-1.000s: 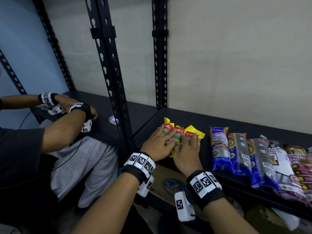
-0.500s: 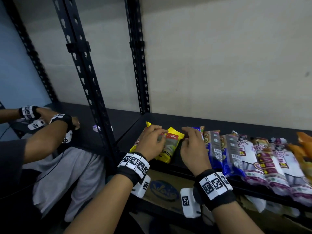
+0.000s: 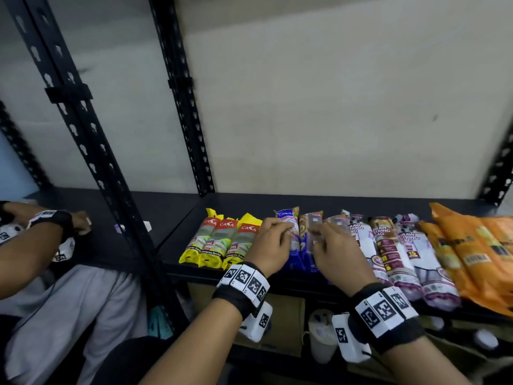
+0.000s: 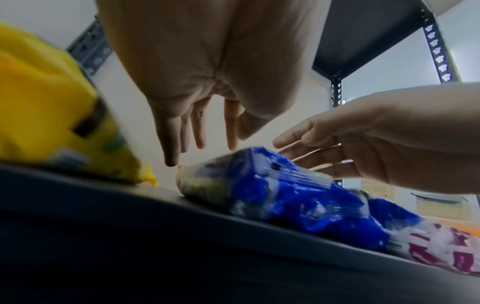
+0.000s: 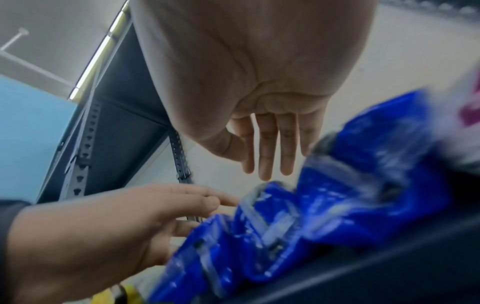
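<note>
My left hand (image 3: 268,247) and right hand (image 3: 337,251) hover with fingers straight and loosely spread, holding nothing, over the blue packs (image 3: 294,255) on the shelf (image 3: 249,200). A careless sideways push could slide these slippery wrappers onto the yellow packs (image 3: 222,240).

CASA in white on red, there on each of the three yellow packs (image 3: 222,240), with 25L lower down on two of them. CASA again at the top of the blue pack (image 3: 284,215). The purple-and-white packs (image 3: 388,245) read DRAW STRING BAG, one showing a 15 — the orange bags (image 3: 466,245) carry print too blurred to read.
</note>
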